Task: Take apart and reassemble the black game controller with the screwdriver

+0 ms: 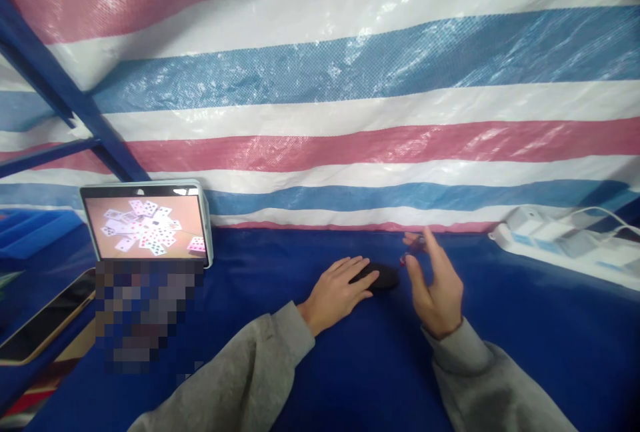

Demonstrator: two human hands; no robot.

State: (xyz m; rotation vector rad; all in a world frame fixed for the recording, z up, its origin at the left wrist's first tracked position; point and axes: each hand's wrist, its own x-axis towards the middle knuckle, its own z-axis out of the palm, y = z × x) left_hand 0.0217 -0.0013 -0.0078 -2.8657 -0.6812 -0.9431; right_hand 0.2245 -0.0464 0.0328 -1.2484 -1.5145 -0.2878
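My left hand (340,291) lies palm down with its fingers stretched over the left part of a dark, flat, rounded object (384,277) on the blue table. To the right, my right hand (436,285) is raised a little above the table, thumb and index finger up and the other fingers curled behind. A small shiny item (419,240) with reddish bits shows at its fingers; what it is cannot be made out.
A tablet (150,225) showing spread playing cards leans at the left. Beside it are a phone (47,319) and a blue tray (37,232). A white power strip (565,245) with plugs lies at the right. Striped sheeting (320,105) hangs behind the blue table (360,372).
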